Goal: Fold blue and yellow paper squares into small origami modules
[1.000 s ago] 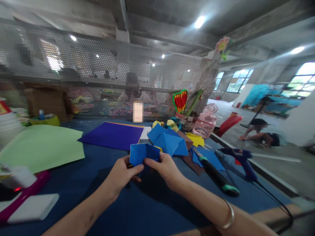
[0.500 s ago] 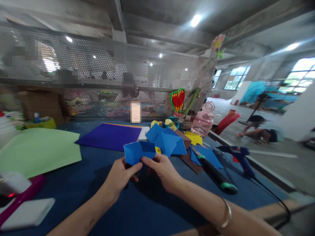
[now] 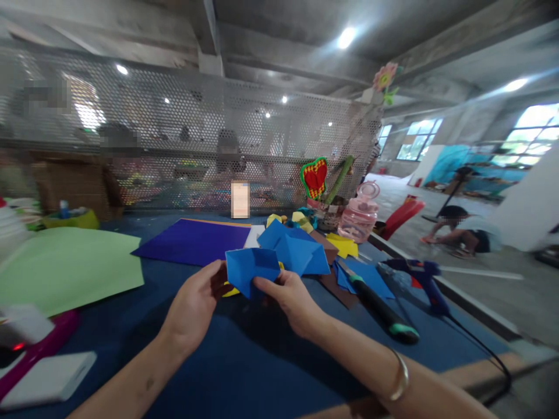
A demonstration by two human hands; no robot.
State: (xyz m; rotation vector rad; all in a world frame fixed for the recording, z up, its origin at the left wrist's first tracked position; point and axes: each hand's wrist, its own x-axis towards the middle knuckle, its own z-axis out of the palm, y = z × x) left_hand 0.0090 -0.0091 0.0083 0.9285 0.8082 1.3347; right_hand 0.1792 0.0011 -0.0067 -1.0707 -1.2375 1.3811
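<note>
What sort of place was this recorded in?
Most likely a craft workshop: a purple sheet and what looks like a glue gun lie on the table, under a ceiling of what seems bare concrete.

The table has a dark blue top. Left of the left hand lie a pale green sheet and, nearer, a white box. Beyond that hand lies a purple sheet. Right of the right hand lie blue paper, a black-handled tool and a glue gun; beyond it stands a pink bottle.
</note>
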